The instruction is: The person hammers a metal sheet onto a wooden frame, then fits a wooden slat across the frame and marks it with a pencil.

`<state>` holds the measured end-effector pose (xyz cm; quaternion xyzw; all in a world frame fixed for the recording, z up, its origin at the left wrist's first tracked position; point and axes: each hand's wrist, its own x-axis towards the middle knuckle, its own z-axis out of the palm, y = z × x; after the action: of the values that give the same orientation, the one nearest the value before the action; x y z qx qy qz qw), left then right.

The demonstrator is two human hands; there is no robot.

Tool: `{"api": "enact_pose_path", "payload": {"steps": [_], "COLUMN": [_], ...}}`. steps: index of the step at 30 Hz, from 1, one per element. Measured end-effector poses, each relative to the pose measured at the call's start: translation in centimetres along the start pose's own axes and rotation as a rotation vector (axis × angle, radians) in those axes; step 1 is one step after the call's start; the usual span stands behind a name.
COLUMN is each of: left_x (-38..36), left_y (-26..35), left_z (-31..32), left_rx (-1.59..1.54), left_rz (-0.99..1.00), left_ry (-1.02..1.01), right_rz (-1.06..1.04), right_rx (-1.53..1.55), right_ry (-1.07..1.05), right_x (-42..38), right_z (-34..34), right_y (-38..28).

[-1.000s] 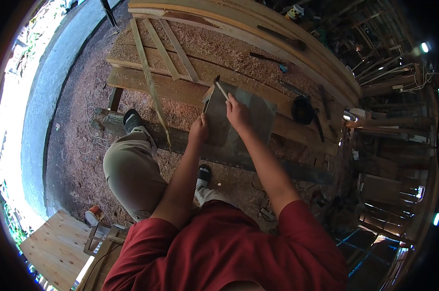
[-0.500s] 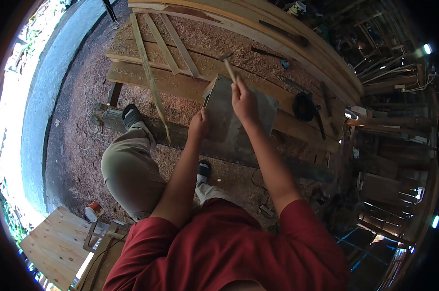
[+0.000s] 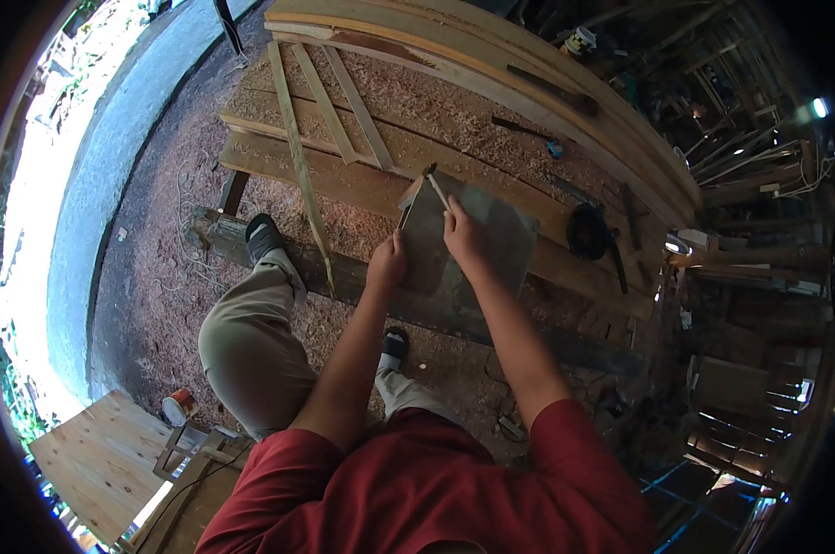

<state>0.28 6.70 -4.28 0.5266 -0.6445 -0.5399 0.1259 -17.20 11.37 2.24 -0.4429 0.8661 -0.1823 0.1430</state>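
Note:
My right hand [image 3: 463,233] is wrapped round the wooden handle of a hammer [image 3: 438,190], whose dark head lies at the far left corner of a grey box-like wooden piece [image 3: 491,226]. At the near left edge of that piece, my left hand [image 3: 387,260] is closed on its side, fingers curled and thumb pointing up. The piece has a flat grey face turned up and a paler wooden side on the left. It rests over the bench planks [image 3: 343,180] in front of me.
Thin wooden strips [image 3: 326,100] lie across the planks among wood shavings [image 3: 417,102]. A long thick beam [image 3: 491,55] runs along the far side. To the right are a black round object [image 3: 586,231] and dark tools. A can [image 3: 179,406] stands at the lower left.
The hammer has come down from its raised position to the far left corner of the grey piece. My left hand stays at the edge. The whole view has shifted slightly.

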Motion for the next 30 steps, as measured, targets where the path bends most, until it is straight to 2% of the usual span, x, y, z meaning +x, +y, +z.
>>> {"api": "enact_pose_path", "payload": {"steps": [2, 4, 7, 9, 11, 12, 13, 14, 15, 16, 17, 18, 20, 22, 24, 25, 26, 27, 29, 30], "left_x": [0.4, 0.1, 0.0, 0.2, 0.6, 0.9, 0.7, 0.3, 0.0, -0.3, -0.6, -1.1, -1.5, -1.5, -1.6, -1.1, -0.5, -0.9, -2.5, -3.1], "left_y": [0.6, 0.1, 0.0, -0.1, -0.7, -1.4, -1.8, -1.9, -1.8, -1.5, -1.1, -0.9, -0.5, -0.8, -3.3, -5.3, -8.2, -11.6, -15.8, -16.4], "left_z": [0.1, 0.1, 0.0, 0.0, 0.1, 0.3, 0.4, 0.2, 0.0, -0.1, 0.0, 0.0, -0.2, -0.5, -1.2, -1.5, -2.1, -3.3, -5.9, -6.5], "left_rx": [-0.001, -0.018, 0.014, 0.045, 0.074, -0.032, -0.138, -0.134, -0.034, 0.066, 0.069, 0.115, 0.159, 0.048, -0.053, -0.157, -0.386, -0.611, -0.464, -0.464], "left_rz": [0.000, 0.062, 0.098, 0.108, 0.124, 0.233, 0.340, 0.348, 0.341, 0.336, 0.355, 0.318, 0.282, 0.256, 0.283, 0.313, 0.215, 0.105, -0.070, -0.063], "left_ry": [-0.007, 0.061, 0.059, 0.058, 0.061, 0.075, 0.083, 0.076, 0.091, 0.111, 0.115, 0.116, 0.137, 0.073, 0.111, 0.134, 0.107, 0.074, 0.214, 0.217], "right_rz": [-0.024, -0.003, 0.081, 0.099, 0.117, 0.117, 0.227, 0.340, 0.344, 0.394, 0.437, 0.429, 0.570, 0.536, 0.512, 0.376, 0.239, 0.176, 0.114, 0.076], "right_rx": [-0.039, 0.163, 0.172, 0.182, 0.061, 0.065, 0.062, 0.059, 0.062, 0.112, 0.164, 0.173, 0.193, 0.167, 0.145, 0.015, -0.119, -0.099, -0.075, -0.039], "right_ry": [0.031, 0.215, 0.261, 0.388, 0.514, 0.521, 0.559, 0.599, 0.613, 0.538, 0.463, 0.476, 0.337, 0.285, 0.243, 0.350, 0.460, 0.498, 0.539, 0.490], "right_x": [-0.6, -2.6, -5.8, -8.0, -10.2, -10.7, -11.3, -11.8, -11.8, -11.3, -10.7, -10.1, -8.6, -8.2, -8.5, -9.0, -9.2, -9.8, -10.9, -11.0], "right_z": [-0.5, -2.2, -2.9, -2.4, -2.6, -2.3, -2.0, -1.9, -2.2, -2.8, -3.4, -4.1, -5.0, -5.9, -5.7, -4.9, -4.4, -4.2, -3.4, -2.7], "right_y": [0.0, -1.9, -0.5, 2.8, 6.5, 8.4, 10.3, 11.9, 13.2, 14.2, 15.0, 15.4, 15.7, 14.8, 14.0, 13.8, 13.5, 12.6, 11.1, 10.7]}}
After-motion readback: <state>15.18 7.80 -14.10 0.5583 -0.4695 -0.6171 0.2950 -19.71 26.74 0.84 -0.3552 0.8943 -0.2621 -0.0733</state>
